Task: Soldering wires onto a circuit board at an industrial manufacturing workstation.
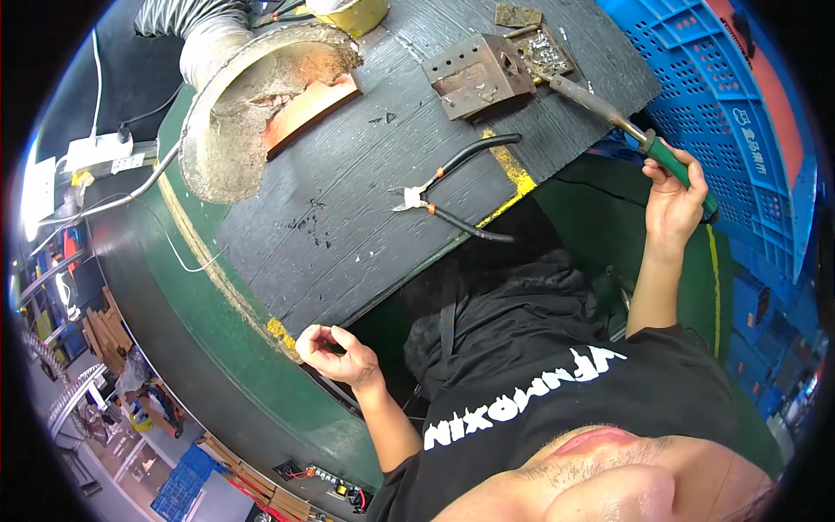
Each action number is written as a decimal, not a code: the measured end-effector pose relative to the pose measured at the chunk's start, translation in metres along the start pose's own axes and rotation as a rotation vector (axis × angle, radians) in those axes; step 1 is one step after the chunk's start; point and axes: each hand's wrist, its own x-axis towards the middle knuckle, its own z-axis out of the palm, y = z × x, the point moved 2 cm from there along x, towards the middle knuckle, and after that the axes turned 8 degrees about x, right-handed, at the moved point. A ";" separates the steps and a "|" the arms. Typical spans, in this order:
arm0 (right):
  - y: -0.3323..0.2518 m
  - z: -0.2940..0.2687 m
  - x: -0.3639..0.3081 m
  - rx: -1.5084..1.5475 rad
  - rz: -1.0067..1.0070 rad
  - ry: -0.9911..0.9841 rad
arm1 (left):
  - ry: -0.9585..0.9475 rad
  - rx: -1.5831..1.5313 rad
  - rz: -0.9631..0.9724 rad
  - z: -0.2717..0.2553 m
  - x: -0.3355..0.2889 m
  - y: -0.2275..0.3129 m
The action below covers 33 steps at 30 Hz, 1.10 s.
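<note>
My right hand (674,204) is wrapped round the green handle of a soldering iron (596,103) at the right of the workbench. The iron's metal shaft slants up and left, its tip end at a rusty metal box stand (480,78). At the bench's near left corner is my left hand (341,357), its fingers curled in and the thumb bent toward them; anything between the fingertips is too small to make out. Between the two hands, cutting pliers (413,198) with black handles lie spread on the dark bench top (365,244).
A dusty fume hood (222,148) on a grey flexible duct stands at the back left, an orange piece inside its rim. Metal bits fill a small tray (546,54) behind the stand. A blue perforated crate (704,96) rises at right. Dark scraps (317,222) lie on the bench.
</note>
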 end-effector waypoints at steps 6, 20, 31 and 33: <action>-0.034 0.036 -0.004 -0.414 -0.181 -0.271 | 0.036 -0.011 0.016 0.013 0.008 -0.006; -0.093 0.087 0.017 -0.943 -0.113 -0.699 | 0.062 0.179 0.151 0.029 0.002 -0.028; -0.114 0.146 0.037 -1.321 -0.205 -1.312 | 0.096 0.275 0.202 0.030 0.004 -0.025; -0.113 0.151 0.037 -1.326 -0.208 -1.345 | 0.095 0.275 0.192 0.030 0.003 -0.026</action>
